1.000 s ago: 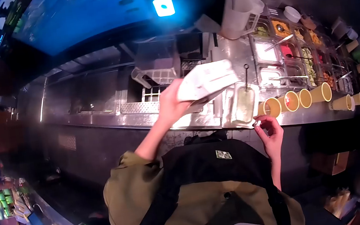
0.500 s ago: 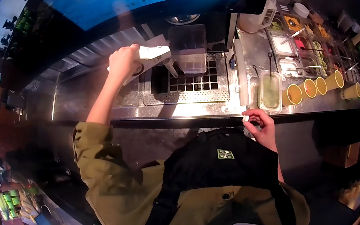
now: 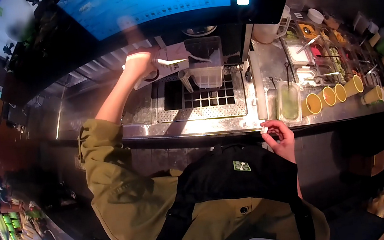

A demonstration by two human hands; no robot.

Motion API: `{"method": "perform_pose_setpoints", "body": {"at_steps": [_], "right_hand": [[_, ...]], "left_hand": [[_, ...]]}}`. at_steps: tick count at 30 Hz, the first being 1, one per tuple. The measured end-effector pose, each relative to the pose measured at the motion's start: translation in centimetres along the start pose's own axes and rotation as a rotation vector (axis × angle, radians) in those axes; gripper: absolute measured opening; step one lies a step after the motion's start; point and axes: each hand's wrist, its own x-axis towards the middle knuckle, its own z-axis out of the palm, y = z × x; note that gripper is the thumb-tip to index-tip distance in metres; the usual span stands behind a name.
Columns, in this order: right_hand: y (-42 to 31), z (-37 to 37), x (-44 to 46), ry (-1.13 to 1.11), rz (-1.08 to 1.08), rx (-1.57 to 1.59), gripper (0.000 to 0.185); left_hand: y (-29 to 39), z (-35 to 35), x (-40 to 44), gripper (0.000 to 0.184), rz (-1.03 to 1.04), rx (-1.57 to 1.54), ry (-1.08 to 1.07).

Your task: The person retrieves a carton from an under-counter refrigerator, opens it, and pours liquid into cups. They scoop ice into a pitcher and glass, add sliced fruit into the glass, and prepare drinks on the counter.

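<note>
My left hand (image 3: 141,63) grips a white carton (image 3: 171,57), tipped to the right. White liquid runs from its spout into a clear pitcher (image 3: 209,76), which stands on the metal drain grate (image 3: 200,112) with its handle toward the lower left. Over the counter's front edge, my right hand (image 3: 279,138) pinches a small white piece (image 3: 264,130) between thumb and fingertips. Just beyond that hand is a clear tub of green contents (image 3: 289,102).
Several yellow-rimmed cups (image 3: 314,103) line the counter's front right. Behind them are topping tubs (image 3: 298,53) with spoons. A lit blue screen (image 3: 157,1) overhangs the back of the counter. A clear jug (image 3: 266,32) stands at the back.
The carton was brought left over the past second and is now at the pitcher, with liquid flowing out. My right hand still holds the small white piece. The view has shifted left.
</note>
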Motion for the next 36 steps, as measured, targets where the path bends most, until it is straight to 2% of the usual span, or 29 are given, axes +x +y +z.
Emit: {"method": "perform_pose_setpoints", "body": {"at_steps": [3, 5, 6, 8, 13, 14, 17, 23, 25, 26, 30, 36], "right_hand": [[-0.2, 0.4, 0.4, -0.013, 0.003, 0.0, 0.025], [-0.6, 0.7, 0.6, -0.027, 0.007, -0.002, 0.025], [-0.5, 0.8, 0.7, -0.036, 0.012, -0.01, 0.026], [-0.3, 0.8, 0.8, -0.071, 0.022, -0.012, 0.027], [0.4, 1.0, 1.3, -0.154, -0.025, -0.009, 0.027], [0.2, 1.2, 1.3, -0.157, -0.029, -0.021, 0.027], [0.2, 1.5, 1.0, -0.166, -0.039, -0.054, 0.027], [-0.4, 2.2, -0.2, -0.162, 0.011, -0.059, 0.027], [-0.6, 2.2, -0.5, -0.167, 0.039, -0.039, 0.026], [-0.4, 2.0, -0.7, -0.167, 0.035, -0.039, 0.026], [0.4, 1.1, -0.8, -0.116, 0.054, 0.006, 0.026], [1.1, -3.0, -0.8, -0.002, 0.073, 0.009, 0.023]], "left_hand": [[-1.2, 1.6, 0.0, 0.069, -0.003, -0.068, 0.034], [-1.7, 2.8, -0.8, 0.069, -0.076, -0.156, 0.053], [-2.6, 4.0, -0.7, 0.07, -0.09, -0.106, 0.013], [-3.7, 6.5, -1.1, 0.072, -0.079, -0.078, 0.101], [-3.2, 5.6, -1.9, 0.062, -0.086, -0.151, 0.126], [-3.3, 6.0, -1.9, 0.057, -0.068, -0.168, 0.192], [-2.8, 5.1, -2.1, 0.055, -0.088, -0.156, 0.129], [-1.6, 5.2, -3.3, 0.059, -0.137, -0.403, 0.228], [-0.7, 6.0, -3.7, 0.058, -0.179, -0.522, 0.297], [-0.2, 6.3, -3.8, 0.056, -0.226, -0.585, 0.249], [4.1, 6.8, -5.4, 0.047, -0.2, -0.851, 0.353], [14.0, 3.4, -2.5, 0.045, -0.022, -1.021, 0.23]]}}
